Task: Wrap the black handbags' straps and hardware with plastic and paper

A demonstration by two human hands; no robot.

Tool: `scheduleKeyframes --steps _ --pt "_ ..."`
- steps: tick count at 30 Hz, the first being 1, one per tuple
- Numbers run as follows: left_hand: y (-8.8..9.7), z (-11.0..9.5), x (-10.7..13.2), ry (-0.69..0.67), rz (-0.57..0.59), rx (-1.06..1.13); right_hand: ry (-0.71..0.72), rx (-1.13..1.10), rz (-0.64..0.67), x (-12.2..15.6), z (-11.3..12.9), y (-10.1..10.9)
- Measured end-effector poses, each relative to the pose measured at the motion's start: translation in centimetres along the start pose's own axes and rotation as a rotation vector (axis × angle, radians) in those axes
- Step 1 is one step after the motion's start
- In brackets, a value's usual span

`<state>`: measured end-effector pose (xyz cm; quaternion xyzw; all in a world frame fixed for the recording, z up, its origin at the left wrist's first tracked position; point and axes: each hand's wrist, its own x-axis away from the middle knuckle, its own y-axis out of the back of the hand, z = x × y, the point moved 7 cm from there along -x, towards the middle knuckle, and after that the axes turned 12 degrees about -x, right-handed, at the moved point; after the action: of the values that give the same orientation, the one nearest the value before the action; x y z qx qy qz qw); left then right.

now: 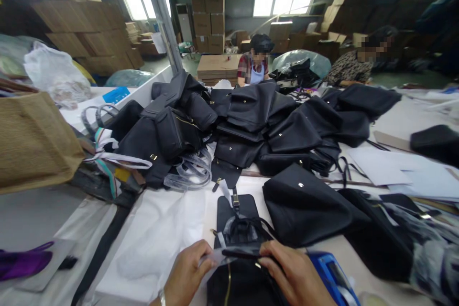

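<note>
A black bag (233, 284) with a gold zipper lies at the near edge of the table, in front of me. Across it, a strip of clear plastic film (217, 257) is stretched around a black strap (241, 252). My left hand (190, 270) pinches the film's left end between thumb and fingers. At the other end, my right hand (292, 270) is closed on the strap. Just beyond both hands are the bag's flap (247, 203), a gold-coloured buckle (235, 201) and a tangle of thin black straps. The underside of the bag is hidden.
Black bags (251, 105) are heaped across the table's far side. One bag (304, 205) lies close on my right, above a blue object (333, 277). White sheets (154, 234) and a brown bag (36, 138) are leftward. Two people (253, 64) sit beyond the heap.
</note>
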<state>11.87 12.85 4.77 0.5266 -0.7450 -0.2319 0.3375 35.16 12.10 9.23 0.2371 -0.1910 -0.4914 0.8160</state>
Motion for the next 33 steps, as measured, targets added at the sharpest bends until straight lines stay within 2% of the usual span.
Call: scheduleKeyframes --steps 8,13,17,21,28,30,33 --pt "-0.9 -0.4 0.9 -0.045 0.036 -0.051 0.005 0.161 0.081 0.6 0.9 -0.5" --pt "-1.6 -0.4 1.3 -0.039 0.109 0.005 -0.003 0.191 0.12 0.3 1.4 -0.9" --pt "-2.7 0.0 1.5 0.002 0.175 0.168 -0.022 0.122 0.158 -0.2 1.4 -1.2" --pt "-4.7 0.6 1.9 0.074 0.265 0.401 -0.048 0.014 0.212 -0.7 1.2 -1.9" --pt "-8.5 1.4 2.8 0.15 0.393 0.651 -0.104 -0.15 0.3 -1.0 0.5 -6.8" --pt "-8.8 2.3 3.1 0.154 0.418 0.658 -0.125 -0.199 0.299 -0.6 0.2 -7.4" --pt "-8.1 4.3 3.6 0.165 0.418 0.564 -0.197 -0.208 0.239 0.2 -1.0 -6.6"
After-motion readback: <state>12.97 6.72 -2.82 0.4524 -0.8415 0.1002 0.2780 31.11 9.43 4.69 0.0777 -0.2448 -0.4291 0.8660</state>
